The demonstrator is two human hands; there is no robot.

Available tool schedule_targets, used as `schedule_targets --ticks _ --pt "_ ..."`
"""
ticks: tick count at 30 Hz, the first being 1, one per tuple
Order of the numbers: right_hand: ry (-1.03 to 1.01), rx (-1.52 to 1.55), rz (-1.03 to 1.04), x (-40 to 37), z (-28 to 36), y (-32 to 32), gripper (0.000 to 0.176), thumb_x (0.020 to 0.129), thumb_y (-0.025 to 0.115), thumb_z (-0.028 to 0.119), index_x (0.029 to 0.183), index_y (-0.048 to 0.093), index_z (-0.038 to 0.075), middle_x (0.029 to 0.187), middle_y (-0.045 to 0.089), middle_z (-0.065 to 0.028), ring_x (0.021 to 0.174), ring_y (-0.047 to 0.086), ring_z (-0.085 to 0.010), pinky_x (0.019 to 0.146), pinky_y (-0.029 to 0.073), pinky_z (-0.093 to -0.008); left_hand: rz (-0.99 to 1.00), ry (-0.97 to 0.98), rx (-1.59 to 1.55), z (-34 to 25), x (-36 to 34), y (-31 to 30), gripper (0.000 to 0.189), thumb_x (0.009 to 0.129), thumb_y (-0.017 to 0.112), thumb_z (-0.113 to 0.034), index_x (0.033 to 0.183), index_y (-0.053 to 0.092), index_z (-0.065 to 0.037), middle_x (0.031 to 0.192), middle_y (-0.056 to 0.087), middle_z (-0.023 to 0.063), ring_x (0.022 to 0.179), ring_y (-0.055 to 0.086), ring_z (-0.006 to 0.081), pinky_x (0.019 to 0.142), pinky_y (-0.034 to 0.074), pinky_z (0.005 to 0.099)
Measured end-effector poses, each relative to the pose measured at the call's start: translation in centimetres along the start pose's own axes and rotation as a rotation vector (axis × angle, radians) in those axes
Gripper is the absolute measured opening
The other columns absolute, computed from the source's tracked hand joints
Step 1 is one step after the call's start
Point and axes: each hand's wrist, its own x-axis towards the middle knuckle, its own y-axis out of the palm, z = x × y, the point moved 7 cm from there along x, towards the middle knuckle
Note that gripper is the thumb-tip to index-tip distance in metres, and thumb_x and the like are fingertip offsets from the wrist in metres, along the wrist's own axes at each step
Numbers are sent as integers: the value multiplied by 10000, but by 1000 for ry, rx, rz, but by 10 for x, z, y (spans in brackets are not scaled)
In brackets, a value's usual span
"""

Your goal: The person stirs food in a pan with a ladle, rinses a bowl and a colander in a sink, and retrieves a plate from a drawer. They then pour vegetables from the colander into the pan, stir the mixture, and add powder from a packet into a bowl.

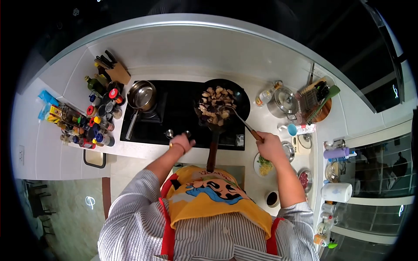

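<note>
A black wok (241,98) full of chopped brown and dark pieces sits on the right burner of the black cooktop (178,106). Its long dark handle (212,150) points toward me. My right hand (269,146) grips the wooden handle of a metal spatula (238,117) whose blade rests among the food. My left hand (183,141) reaches to the cooktop's front edge, fingers curled at a stove knob (187,133). A second knob (169,133) lies just left of it.
A steel saucepan (141,96) stands on the left burner. Spice bottles (89,119) and a knife block (114,69) crowd the left counter. On the right are a lidded steel pot (283,102), small bowls (264,165), a cup (272,199), and a utensil rack (317,98).
</note>
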Motion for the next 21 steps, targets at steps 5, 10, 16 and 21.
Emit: schedule_targets --ticks 5,10,16,21 --pt "28 82 -145 14 -9 -16 396 872 651 110 1261 696 45 1000 709 -277 943 695 -432 866 560 -446 597 415 -374 13 -115 53 750 1023 456 -602 1581 387 -105 1567 466 175 1371 537 322 1143 421 384" --pt "-50 46 -215 67 6 5 412 885 628 119 1285 673 26 982 715 -267 924 702 -436 840 567 -454 833 348 -433 38 -158 23 626 1055 456 -529 1586 405 -201 1495 556 152 1353 558 300 1129 426 360" --pt "-78 61 -102 63 -9 62 429 886 631 138 1303 670 40 1041 716 -267 991 687 -431 915 557 -442 728 -133 -1552 -33 -94 74 457 1046 587 -364 1372 561 -46 1224 693 134 1012 686 245 922 538 362" --pt "-140 -146 39 19 33 -2 428 872 616 102 1295 680 71 1087 712 -249 1034 672 -430 904 552 -483 622 -40 -1622 -85 -101 72 270 1032 617 -290 1199 559 -85 943 638 61 831 648 198 712 556 346"
